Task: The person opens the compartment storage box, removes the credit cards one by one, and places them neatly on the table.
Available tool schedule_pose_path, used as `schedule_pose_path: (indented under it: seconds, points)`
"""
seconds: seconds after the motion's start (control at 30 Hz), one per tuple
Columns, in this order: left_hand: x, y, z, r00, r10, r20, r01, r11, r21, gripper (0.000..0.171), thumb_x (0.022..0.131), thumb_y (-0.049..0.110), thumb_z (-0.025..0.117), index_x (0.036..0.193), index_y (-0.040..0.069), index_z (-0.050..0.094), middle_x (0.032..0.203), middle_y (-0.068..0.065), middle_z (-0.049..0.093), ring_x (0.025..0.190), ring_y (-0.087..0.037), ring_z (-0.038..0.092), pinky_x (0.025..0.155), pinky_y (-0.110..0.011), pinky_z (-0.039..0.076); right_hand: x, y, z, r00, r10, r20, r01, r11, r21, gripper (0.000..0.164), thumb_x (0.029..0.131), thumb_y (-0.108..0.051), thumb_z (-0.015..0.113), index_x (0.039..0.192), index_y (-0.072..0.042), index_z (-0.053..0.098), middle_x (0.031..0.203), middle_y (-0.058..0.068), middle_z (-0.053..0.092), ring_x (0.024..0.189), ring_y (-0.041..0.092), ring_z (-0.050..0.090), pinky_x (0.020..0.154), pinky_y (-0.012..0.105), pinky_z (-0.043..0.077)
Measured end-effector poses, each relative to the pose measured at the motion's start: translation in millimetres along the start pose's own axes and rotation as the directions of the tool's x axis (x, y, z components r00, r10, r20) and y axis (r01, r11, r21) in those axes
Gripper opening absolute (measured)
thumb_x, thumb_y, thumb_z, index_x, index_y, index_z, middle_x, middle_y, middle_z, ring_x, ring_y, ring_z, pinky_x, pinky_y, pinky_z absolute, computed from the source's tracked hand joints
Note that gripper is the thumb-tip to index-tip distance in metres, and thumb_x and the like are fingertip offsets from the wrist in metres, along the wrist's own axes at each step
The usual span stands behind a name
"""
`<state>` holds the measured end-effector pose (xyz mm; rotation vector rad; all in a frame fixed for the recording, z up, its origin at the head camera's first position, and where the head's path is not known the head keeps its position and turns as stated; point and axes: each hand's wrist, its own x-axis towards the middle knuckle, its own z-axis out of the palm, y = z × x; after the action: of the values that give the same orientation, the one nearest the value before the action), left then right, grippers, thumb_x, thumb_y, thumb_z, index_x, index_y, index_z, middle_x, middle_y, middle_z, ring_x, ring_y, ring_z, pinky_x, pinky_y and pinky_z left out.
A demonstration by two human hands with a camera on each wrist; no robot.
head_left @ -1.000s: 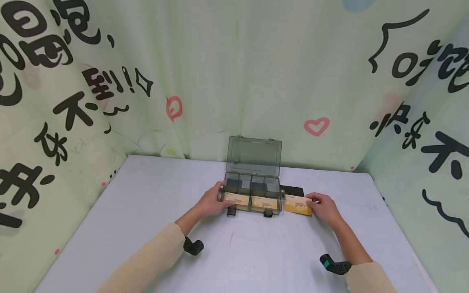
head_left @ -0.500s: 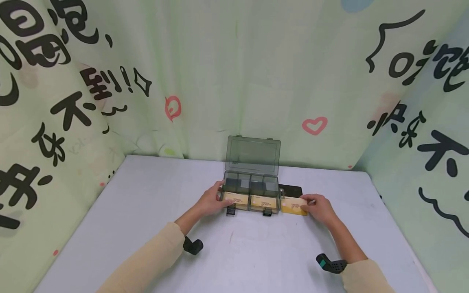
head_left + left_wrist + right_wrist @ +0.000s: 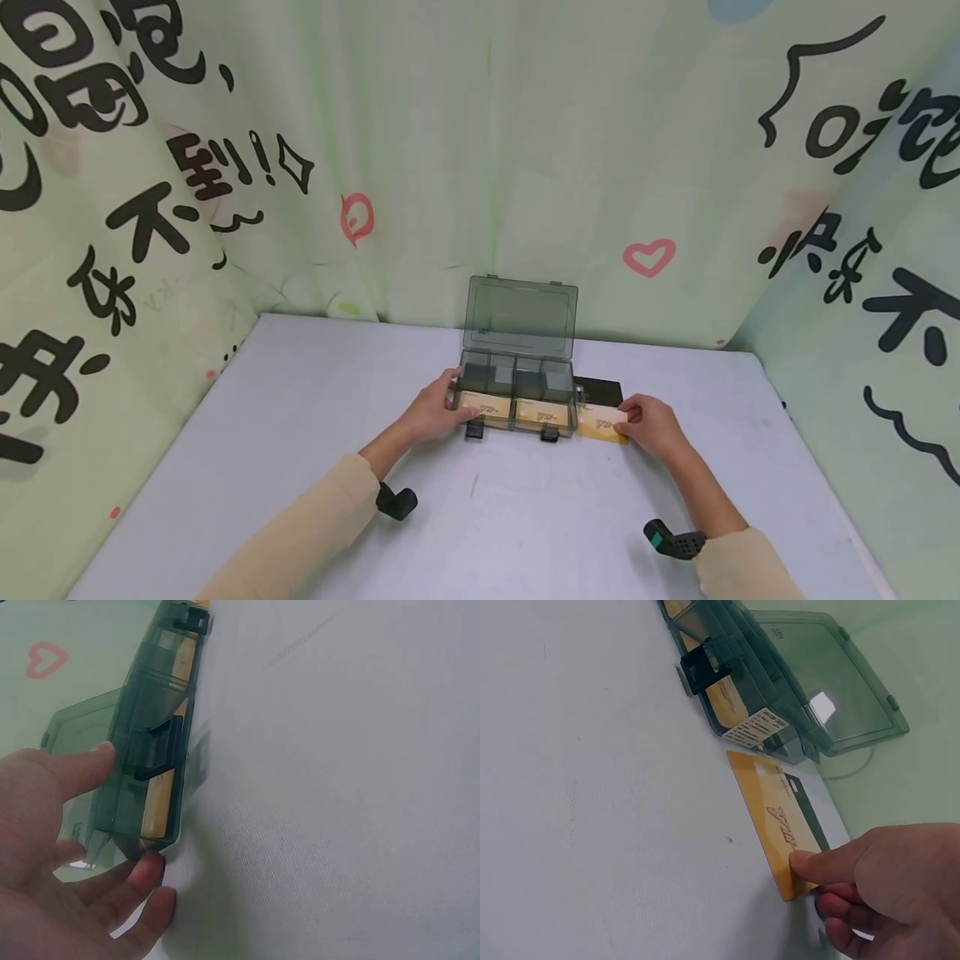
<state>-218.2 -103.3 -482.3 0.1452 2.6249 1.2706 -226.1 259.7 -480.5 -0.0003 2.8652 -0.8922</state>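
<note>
Hands on card and box

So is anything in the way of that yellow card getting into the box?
Yes, the side wall of the see-through box stands between the yellow card and the inside, so the card probably needs lifting over it. The lid is open, and the right hand pinches the card.
</note>
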Motion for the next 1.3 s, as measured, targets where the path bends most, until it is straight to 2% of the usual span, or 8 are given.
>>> schedule_pose_path:
  seconds: [0.4, 0.67, 0.93, 1.13, 1.3]
  points:
    - [1.2, 0.9, -2.3, 1.0, 0.007, 0.001, -0.006, 1.0, -0.005, 0.078, 0.088, 0.034, 0.071, 0.151, 0.015, 0.03, 0.135, -0.015, 0.054, 0.089, -0.019, 0.053, 0.071, -0.032, 0.043, 0.3, -2.6, -2.5, 0.999, -0.047, 0.002, 0.047, 0.999, -0.017, 0.027, 0.083, -0.005, 0.073, 0.102, 0.006, 0.057, 0.093, 0.017, 0.055, 0.086, 0.026, 0.05, 0.076, 0.035, 0.045]
    - [4.8, -3.3, -0.3, 1.0, 0.012, -0.001, -0.012, 1.0, -0.001, 0.078, 0.087, 0.035, 0.071, 0.151, 0.014, 0.03, 0.134, -0.015, 0.054, 0.089, -0.019, 0.054, 0.07, -0.032, 0.044, -2.2, -2.6, 0.3, 0.998, -0.058, 0.0, 0.058, 0.998, 0.002, 0.016, 0.085, -0.003, 0.07, 0.095, 0.003, 0.061, 0.086, 0.013, 0.058, 0.08, 0.022, 0.051, 0.069, 0.03, 0.044]
    - [3.6, -1.1, -0.7, 1.0, 0.008, -0.002, -0.008, 1.0, 0.001, 0.078, 0.088, 0.035, 0.071, 0.151, 0.014, 0.03, 0.133, -0.014, 0.054, 0.088, -0.018, 0.053, 0.069, -0.031, 0.043, -4.9, -1.3, 1.7, 0.998, -0.038, -0.042, 0.041, 0.997, 0.059, 0.013, 0.086, -0.003, 0.068, 0.098, 0.001, 0.063, 0.089, 0.013, 0.062, 0.082, 0.022, 0.054, 0.069, 0.026, 0.045]
    - [2.4, 0.4, -1.5, 1.0, 0.016, -0.002, -0.016, 1.0, -0.004, 0.078, 0.087, 0.034, 0.071, 0.15, 0.014, 0.031, 0.137, -0.016, 0.053, 0.09, -0.019, 0.053, 0.072, -0.032, 0.043, -5.1, -4.7, 0.1, 0.996, -0.042, -0.072, 0.05, 0.991, 0.12, 0.018, 0.089, -0.007, 0.067, 0.105, 0.001, 0.064, 0.098, 0.016, 0.065, 0.089, 0.024, 0.057, 0.075, 0.028, 0.048]
    - [2.6, -0.5, -1.1, 1.0, 0.014, 0.006, -0.014, 1.0, -0.001, 0.078, 0.087, 0.035, 0.071, 0.15, 0.014, 0.03, 0.136, -0.015, 0.053, 0.089, -0.019, 0.053, 0.071, -0.032, 0.043, -4.3, -9.2, -0.3, 0.996, -0.048, -0.073, 0.059, 0.985, 0.164, 0.022, 0.091, -0.013, 0.067, 0.109, -0.002, 0.065, 0.102, 0.015, 0.066, 0.093, 0.024, 0.058, 0.074, 0.023, 0.048]
